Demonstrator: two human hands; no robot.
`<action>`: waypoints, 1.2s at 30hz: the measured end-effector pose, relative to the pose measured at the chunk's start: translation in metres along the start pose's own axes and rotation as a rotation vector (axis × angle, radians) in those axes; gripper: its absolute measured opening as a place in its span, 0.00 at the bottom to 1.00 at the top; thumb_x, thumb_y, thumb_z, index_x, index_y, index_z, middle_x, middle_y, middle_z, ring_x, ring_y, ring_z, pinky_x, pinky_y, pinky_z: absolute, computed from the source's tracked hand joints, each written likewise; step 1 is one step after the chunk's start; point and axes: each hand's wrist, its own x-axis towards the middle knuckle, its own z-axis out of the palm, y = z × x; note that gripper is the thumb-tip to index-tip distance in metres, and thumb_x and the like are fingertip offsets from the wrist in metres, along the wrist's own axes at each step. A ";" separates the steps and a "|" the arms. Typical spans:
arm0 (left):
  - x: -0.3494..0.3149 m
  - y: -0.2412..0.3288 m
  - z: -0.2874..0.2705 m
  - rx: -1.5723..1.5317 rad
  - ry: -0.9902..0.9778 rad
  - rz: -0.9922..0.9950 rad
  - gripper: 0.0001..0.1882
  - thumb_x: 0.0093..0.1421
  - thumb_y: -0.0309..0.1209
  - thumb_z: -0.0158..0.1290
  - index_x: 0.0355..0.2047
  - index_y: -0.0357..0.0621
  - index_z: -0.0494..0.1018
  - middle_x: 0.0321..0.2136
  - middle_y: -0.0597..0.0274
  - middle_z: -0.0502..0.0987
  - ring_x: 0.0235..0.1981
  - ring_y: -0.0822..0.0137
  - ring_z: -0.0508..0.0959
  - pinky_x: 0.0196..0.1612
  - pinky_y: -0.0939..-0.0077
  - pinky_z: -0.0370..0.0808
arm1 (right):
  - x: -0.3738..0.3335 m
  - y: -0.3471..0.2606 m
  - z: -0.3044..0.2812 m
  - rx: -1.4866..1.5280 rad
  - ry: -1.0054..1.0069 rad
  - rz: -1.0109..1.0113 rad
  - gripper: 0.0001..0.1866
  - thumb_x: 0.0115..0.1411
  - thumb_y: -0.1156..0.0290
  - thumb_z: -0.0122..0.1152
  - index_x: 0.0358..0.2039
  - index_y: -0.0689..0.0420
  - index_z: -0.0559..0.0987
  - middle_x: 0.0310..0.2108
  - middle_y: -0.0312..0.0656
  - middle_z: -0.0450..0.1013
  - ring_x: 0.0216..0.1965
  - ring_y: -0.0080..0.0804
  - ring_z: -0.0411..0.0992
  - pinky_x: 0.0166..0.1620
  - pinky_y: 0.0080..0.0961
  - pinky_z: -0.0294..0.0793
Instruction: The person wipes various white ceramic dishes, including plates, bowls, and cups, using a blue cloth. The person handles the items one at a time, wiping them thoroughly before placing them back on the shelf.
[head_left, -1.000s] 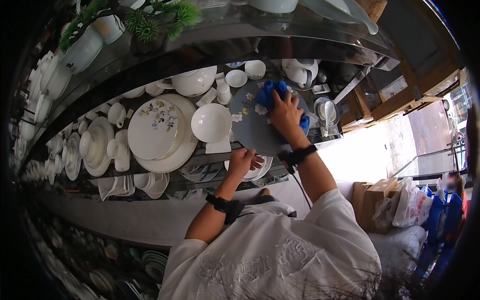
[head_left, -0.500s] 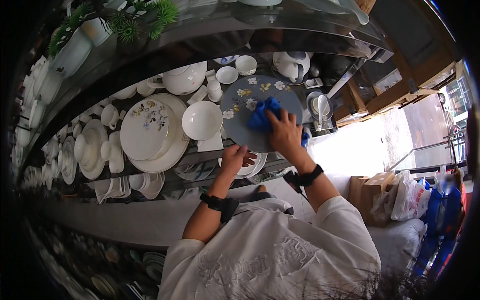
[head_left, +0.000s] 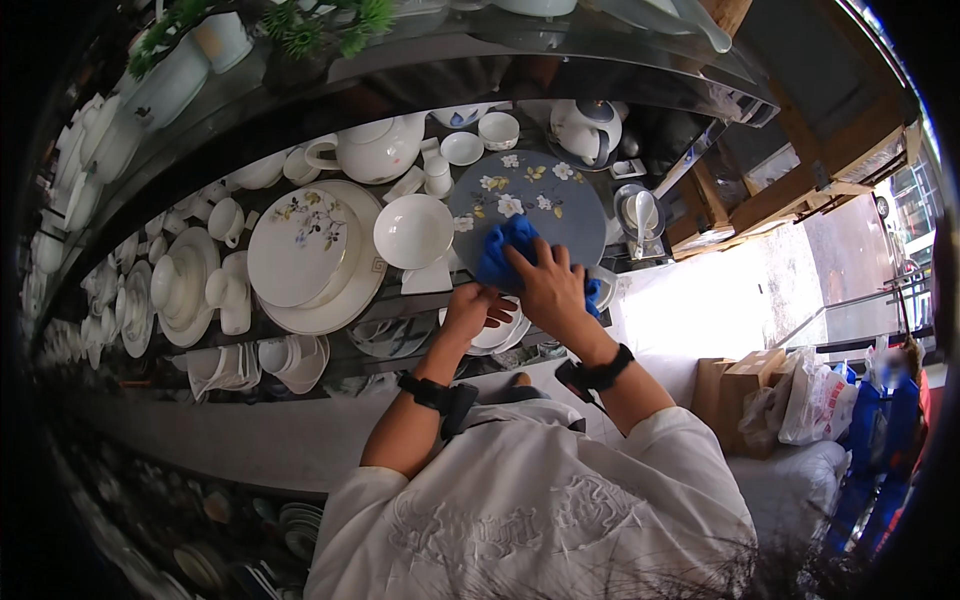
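where the head view shows the right hand (head_left: 552, 292) pressing a blue cloth (head_left: 505, 255) under bent, half-spread fingers, the cloth's long axis slants from far left to near right over the near part of a round grey plate (head_left: 580, 222), beside a white bowl (head_left: 413, 232); the left hand (head_left: 468, 314) half-curls at the plate's near edge, its grip impossible to tell.
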 end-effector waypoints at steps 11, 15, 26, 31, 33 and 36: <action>-0.046 0.003 -0.048 0.042 -0.389 0.046 0.18 0.67 0.40 0.48 0.49 0.42 0.72 0.39 0.58 0.80 0.38 0.73 0.79 0.38 0.79 0.75 | -0.026 0.012 -0.047 0.619 0.018 -0.067 0.38 0.45 0.81 0.62 0.60 0.56 0.66 0.48 0.52 0.71 0.49 0.49 0.72 0.53 0.34 0.70; -0.129 0.027 -0.120 0.005 -0.460 0.235 0.16 0.66 0.36 0.49 0.48 0.38 0.73 0.38 0.58 0.80 0.39 0.69 0.79 0.45 0.75 0.75 | -0.031 -0.024 -0.078 1.330 -0.162 0.079 0.45 0.44 0.84 0.64 0.64 0.62 0.58 0.55 0.50 0.68 0.54 0.36 0.68 0.58 0.29 0.64; -0.156 0.051 -0.246 -0.164 0.679 0.518 0.27 0.64 0.38 0.52 0.61 0.43 0.61 0.21 0.68 0.72 0.15 0.81 0.63 0.15 0.85 0.57 | 0.032 -0.178 -0.021 1.898 -0.516 0.361 0.31 0.52 0.69 0.64 0.56 0.64 0.66 0.44 0.48 0.73 0.42 0.38 0.75 0.47 0.35 0.75; -0.139 0.063 -0.249 -0.186 0.584 0.473 0.25 0.66 0.37 0.49 0.60 0.42 0.60 0.22 0.68 0.73 0.15 0.81 0.65 0.15 0.85 0.58 | 0.048 -0.199 -0.004 1.987 -0.465 0.465 0.27 0.56 0.66 0.58 0.55 0.63 0.66 0.43 0.49 0.74 0.40 0.39 0.75 0.45 0.35 0.76; -0.136 0.065 -0.250 -0.171 0.569 0.454 0.23 0.66 0.36 0.49 0.59 0.42 0.61 0.22 0.68 0.73 0.15 0.81 0.65 0.15 0.85 0.58 | 0.050 -0.205 -0.003 1.985 -0.432 0.482 0.27 0.56 0.66 0.58 0.55 0.63 0.66 0.43 0.49 0.74 0.40 0.39 0.75 0.45 0.35 0.76; -0.128 0.059 -0.258 -0.163 0.548 0.510 0.20 0.66 0.33 0.49 0.57 0.42 0.62 0.20 0.69 0.70 0.15 0.80 0.65 0.15 0.85 0.58 | 0.054 -0.207 0.007 1.993 -0.444 0.519 0.28 0.56 0.66 0.58 0.56 0.62 0.66 0.43 0.50 0.74 0.41 0.40 0.75 0.45 0.36 0.76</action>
